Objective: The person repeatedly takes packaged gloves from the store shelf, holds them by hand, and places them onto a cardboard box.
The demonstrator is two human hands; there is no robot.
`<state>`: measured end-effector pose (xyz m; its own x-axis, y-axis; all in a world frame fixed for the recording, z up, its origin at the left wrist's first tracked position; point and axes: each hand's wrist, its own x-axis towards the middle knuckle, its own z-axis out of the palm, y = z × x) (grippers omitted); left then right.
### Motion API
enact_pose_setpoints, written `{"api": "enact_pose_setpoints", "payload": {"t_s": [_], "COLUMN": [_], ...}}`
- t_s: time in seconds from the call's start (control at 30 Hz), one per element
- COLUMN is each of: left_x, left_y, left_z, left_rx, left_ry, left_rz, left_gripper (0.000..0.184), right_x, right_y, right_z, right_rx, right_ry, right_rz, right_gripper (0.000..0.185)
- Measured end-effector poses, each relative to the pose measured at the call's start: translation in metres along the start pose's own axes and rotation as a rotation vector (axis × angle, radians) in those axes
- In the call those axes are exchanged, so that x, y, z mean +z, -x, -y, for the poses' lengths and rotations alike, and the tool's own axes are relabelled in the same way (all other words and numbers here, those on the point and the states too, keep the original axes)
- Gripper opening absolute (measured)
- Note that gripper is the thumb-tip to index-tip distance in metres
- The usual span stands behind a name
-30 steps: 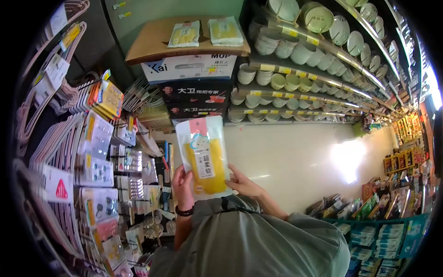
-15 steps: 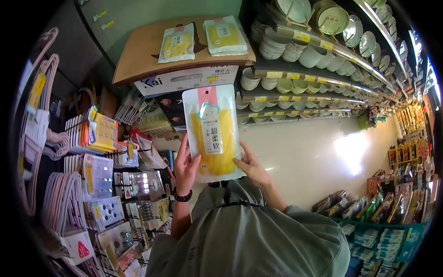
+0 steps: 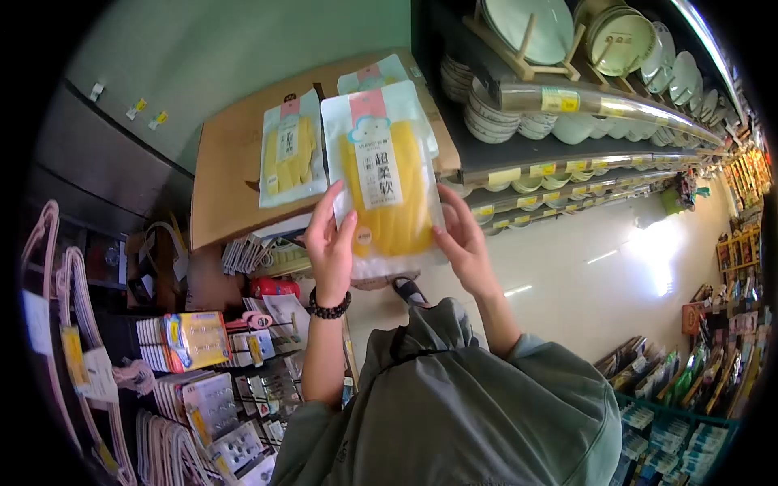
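A clear-and-white packet of yellow gloves (image 3: 417,219) with a pink strip and a cloud print is held upright between both hands. My left hand (image 3: 331,257) grips its lower left edge, thumb on the front; a dark bead bracelet circles that wrist. On the lower right edge, my right hand (image 3: 468,247) is closed with its thumb on the front. Behind it, a second glove packet (image 3: 290,162) lies on the cardboard box (image 3: 223,154). Another glove packet (image 3: 369,74) there is partly hidden by the held one.
Shelves of bowls (image 3: 490,113) and plates (image 3: 531,28) run along the right. At the left hang bundles of hangers (image 3: 61,316) and carded goods (image 3: 194,340). A shiny floor (image 3: 559,267) stretches right of me, with a teal rack (image 3: 681,421) at lower right.
Both hands have carried the glove packet up and forward, over the box top, where it now overlaps the rear packet. The view has shifted closer to the box.
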<state>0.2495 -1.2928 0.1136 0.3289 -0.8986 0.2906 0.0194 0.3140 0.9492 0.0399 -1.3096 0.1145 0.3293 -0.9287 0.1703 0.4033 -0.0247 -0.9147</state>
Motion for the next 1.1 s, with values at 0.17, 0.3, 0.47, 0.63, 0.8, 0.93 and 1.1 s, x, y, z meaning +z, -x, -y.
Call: {"api": "enact_pose_setpoints", "payload": {"t_s": [0.17, 0.3, 0.47, 0.63, 0.8, 0.93, 1.1], "left_x": [0.030, 0.038, 0.045, 0.038, 0.046, 0.039, 0.019], "left_y": [-0.086, -0.135, -0.165, -0.166, -0.168, -0.162, -0.122], "left_z": [0.018, 0.035, 0.059, 0.083, 0.075, 0.074, 0.042], "left_rx": [-0.020, -0.002, -0.036, 0.043, -0.022, 0.129, 0.233], "left_ry": [0.023, -0.030, -0.152, -0.387, -0.269, -0.472, -0.492], "left_rz": [-0.057, -0.014, -0.071, -0.044, -0.041, -0.065, -0.187], "left_gripper": [0.043, 0.049, 0.056, 0.060, 0.061, 0.059, 0.048], "right_x": [-0.020, -0.028, -0.040, -0.045, -0.049, -0.036, -0.014], "right_y": [-0.086, -0.131, -0.160, -0.161, -0.153, -0.133, -0.099], "right_z": [0.002, 0.002, -0.003, -0.015, -0.031, -0.018, -0.019], "right_rx": [-0.086, -0.273, -0.257, -0.289, -0.318, -0.380, -0.385], "right_ry": [0.256, 0.576, 0.723, 0.852, 0.674, 0.581, 0.265], "right_rz": [-0.082, -0.149, -0.137, -0.139, -0.276, -0.371, -0.066], "right_gripper": [0.054, 0.045, 0.043, 0.043, 0.040, 0.032, 0.020]}}
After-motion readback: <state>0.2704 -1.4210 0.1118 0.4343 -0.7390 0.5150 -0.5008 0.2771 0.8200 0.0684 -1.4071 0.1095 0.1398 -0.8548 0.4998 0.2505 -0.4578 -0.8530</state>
